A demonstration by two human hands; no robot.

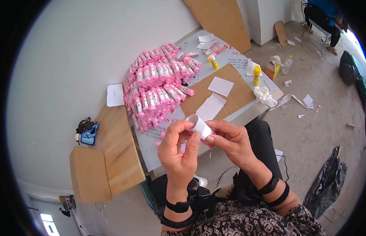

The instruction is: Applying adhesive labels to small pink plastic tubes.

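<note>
Left fingers (192,144) and right fingers (221,142) clamped on rolled white paper (201,127), seemingly unfinished; pink tubes (162,73) piled, apparently done; white sheets (221,86) flat.

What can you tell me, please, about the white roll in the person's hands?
The white roll is a short, curled tube that looks like thin paper, plain white above, with pink showing near its lower end. Its upper end is open, and the tube leans toward the upper left. It is held up by the near edge of the table, pinched by the left hand and the right hand. Whether it contains anything is unclear.
</note>
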